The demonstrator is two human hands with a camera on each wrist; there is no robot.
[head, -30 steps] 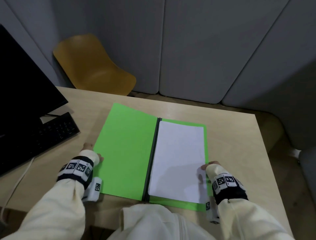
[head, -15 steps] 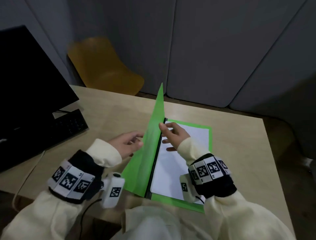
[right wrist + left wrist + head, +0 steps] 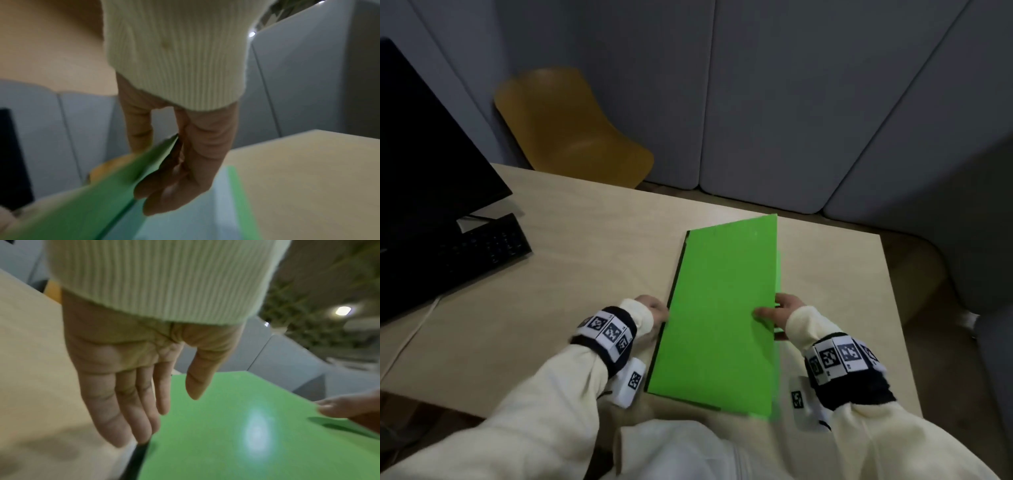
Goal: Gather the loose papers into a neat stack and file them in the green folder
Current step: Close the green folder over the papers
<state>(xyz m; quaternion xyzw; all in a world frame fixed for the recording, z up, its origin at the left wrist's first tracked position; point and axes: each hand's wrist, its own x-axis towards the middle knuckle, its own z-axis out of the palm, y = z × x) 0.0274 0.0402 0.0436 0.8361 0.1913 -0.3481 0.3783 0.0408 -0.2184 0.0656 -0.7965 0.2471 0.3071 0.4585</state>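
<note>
head view: green folder [image 3: 719,315] lies on the table [image 3: 571,274] w/ its cover nearly down, black spine along its left edge, front edge a bit raised off the back flap at the right. right hand [image 3: 779,313] holds the cover's right edge near the near end, thumb on top, fingers under. left hand [image 3: 654,308] sits just left of the spine, mostly hidden by the sleeve. black keyboard [image 3: 482,253] & monitor [image 3: 424,164] at far left, yellow chair [image 3: 571,126] beyond the table. left wrist view: left hand [image 3: 131,378] is flat, fingers [image 3: 123,410] straight & close together, tips by the folder's [image 3: 236,426] dark spine; can't tell if they touch it; holds nothing. right wrist view, blurry: right hand [image 3: 180,154] pinches the green cover [image 3: 102,186] btw thumb above & fingers [image 3: 168,191] below; papers [image 3: 185,214] show pale under the lifted cover, inside the folder, green back flap edge to their right.
</note>
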